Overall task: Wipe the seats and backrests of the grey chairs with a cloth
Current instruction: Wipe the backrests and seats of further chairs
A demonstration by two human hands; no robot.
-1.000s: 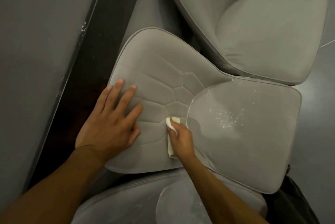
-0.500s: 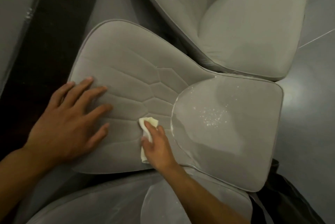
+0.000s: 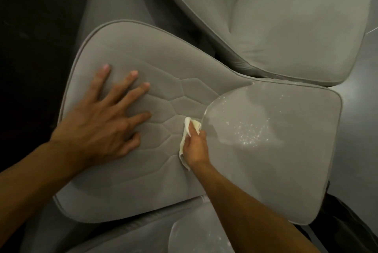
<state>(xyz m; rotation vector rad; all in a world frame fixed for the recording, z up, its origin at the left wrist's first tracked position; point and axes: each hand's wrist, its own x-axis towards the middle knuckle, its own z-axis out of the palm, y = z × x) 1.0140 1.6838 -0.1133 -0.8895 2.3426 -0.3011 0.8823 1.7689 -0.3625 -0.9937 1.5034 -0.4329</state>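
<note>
A grey chair fills the middle of the view, its quilted backrest (image 3: 155, 64) on the left and its seat (image 3: 286, 162) on the right. White specks dot the seat (image 3: 251, 132). My left hand (image 3: 102, 121) lies flat on the backrest with the fingers spread. My right hand (image 3: 194, 146) grips a small cream cloth (image 3: 188, 128) and holds it against the lower backrest, close to the seam where the seat begins.
A second grey chair (image 3: 286, 27) stands at the top right, touching the first. Part of a third grey chair (image 3: 143, 236) shows at the bottom. A dark strip (image 3: 30, 38) runs down the left. Grey floor (image 3: 364, 109) lies to the right.
The view has shifted. My left hand has spread wider on the backrest. My right hand with the cloth stays low on the backrest near the seat seam.
</note>
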